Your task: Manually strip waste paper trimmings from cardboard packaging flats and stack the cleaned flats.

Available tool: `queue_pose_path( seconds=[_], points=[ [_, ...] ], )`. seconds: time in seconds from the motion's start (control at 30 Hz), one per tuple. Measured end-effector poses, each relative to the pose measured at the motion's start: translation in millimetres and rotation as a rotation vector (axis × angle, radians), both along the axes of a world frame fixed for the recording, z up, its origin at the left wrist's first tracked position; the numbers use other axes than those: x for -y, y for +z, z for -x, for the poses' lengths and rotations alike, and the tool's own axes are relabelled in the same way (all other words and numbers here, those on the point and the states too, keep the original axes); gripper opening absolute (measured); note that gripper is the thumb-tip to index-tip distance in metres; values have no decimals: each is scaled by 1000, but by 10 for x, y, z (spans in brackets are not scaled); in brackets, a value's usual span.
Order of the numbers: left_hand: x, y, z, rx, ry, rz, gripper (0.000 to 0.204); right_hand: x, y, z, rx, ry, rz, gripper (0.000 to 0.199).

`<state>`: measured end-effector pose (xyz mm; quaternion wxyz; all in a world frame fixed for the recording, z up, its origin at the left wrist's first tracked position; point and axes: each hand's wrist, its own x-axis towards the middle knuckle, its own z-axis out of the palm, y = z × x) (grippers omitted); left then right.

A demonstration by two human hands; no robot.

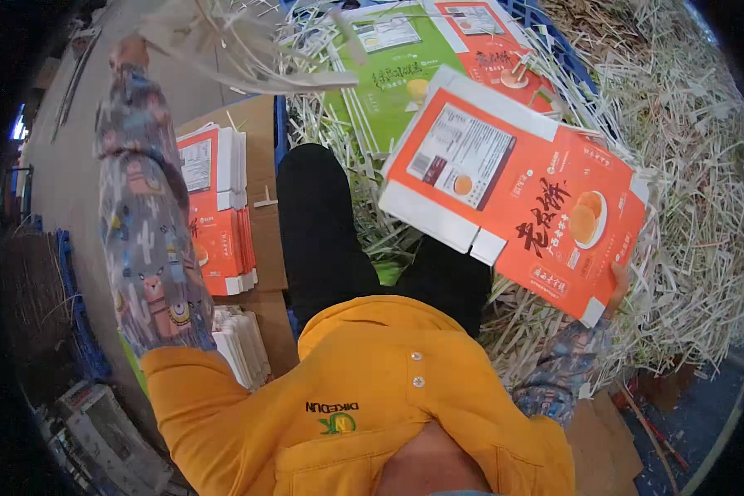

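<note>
- right hand [618, 281] grips the near right edge of a flat orange carton [512, 194], held over the shredded paper pile [686, 165]
- left hand [129, 54] is raised far left, clutching white paper strips [248, 50]
- stack of orange cartons [219, 211] sits left

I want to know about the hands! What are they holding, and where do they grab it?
The right hand holds a flat orange carton by its lower right edge. The left hand, raised high, grips a bunch of white paper strips at one end.

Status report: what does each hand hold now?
Right hand grips flat orange carton blank by its lower edge. Left hand raised, holding bundle of white paper strips. Stack of orange blanks lies below left arm.
</note>
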<state>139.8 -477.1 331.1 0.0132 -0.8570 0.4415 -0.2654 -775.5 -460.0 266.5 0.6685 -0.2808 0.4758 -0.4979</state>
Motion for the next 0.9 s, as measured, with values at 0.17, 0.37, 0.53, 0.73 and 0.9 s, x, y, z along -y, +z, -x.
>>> queue_pose_path(
  seconds=[0.17, 0.37, 0.53, 0.73, 0.9],
  points=[
    [418, -178, 1263, -1033, -554, 134, 43, -210, -179, -460, 162, -195, -2, 45],
    [-162, -1508, 2687, -903, -436, 253, 47, -331, -589, -1375, 95, -217, -63, 36],
    [-693, -1515, 4885, -2373, -147, -142, 39, -597, -612, -1686, 209, -234, -186, 28],
    [-706, -1850, 5529, -2862, 330, 433, 27, -825, -608, -1948, 346, 130, -291, 23],
    [-751, -1901, 5395, -2781, 183, 386, 29, -544, -273, -1667, -194, 926, -286, 26]
  ],
)
